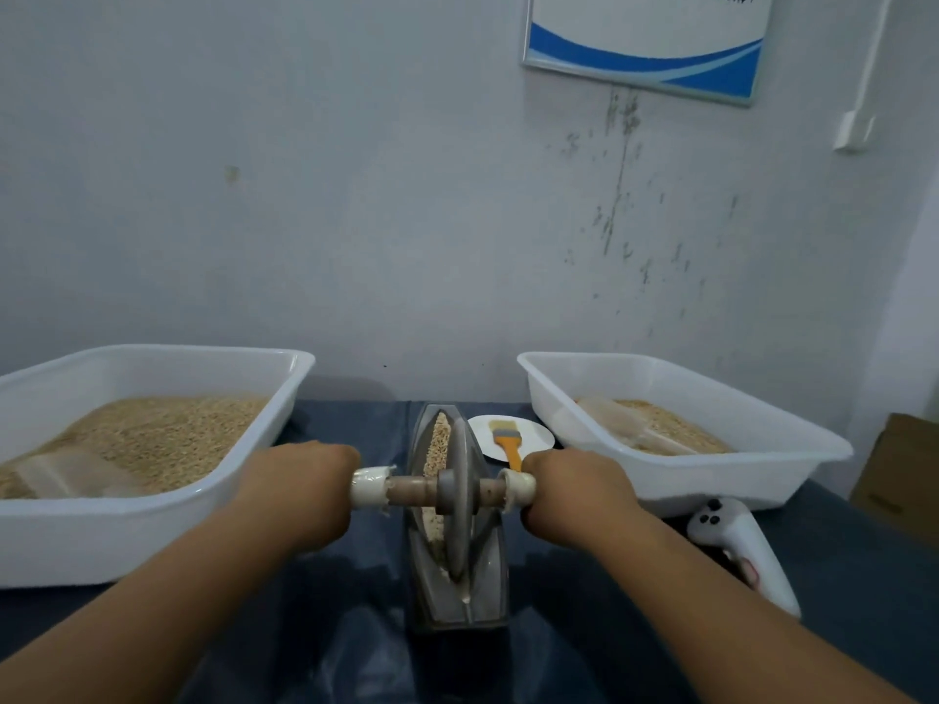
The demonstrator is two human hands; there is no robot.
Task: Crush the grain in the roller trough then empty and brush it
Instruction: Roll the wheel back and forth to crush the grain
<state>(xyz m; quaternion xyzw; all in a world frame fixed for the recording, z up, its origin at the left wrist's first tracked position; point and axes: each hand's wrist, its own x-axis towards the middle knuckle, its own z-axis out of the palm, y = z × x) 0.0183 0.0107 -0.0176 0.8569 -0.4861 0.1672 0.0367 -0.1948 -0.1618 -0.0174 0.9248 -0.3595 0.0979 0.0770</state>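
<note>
While the axle handles (406,487) are being gripped by both hands, left hand (300,485) and right hand (574,492), grain (439,444) is being crushed under the roller wheel (460,500) in the trough (488,566) on the tabletop (355,627); emptying and brushing are being left undone, the brush (508,442) lying unused

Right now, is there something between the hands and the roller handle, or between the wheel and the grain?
Nothing visible stands between. The left hand and right hand already grip the ends of the roller handle, and the wheel sits in the trough directly on the grain.
</note>
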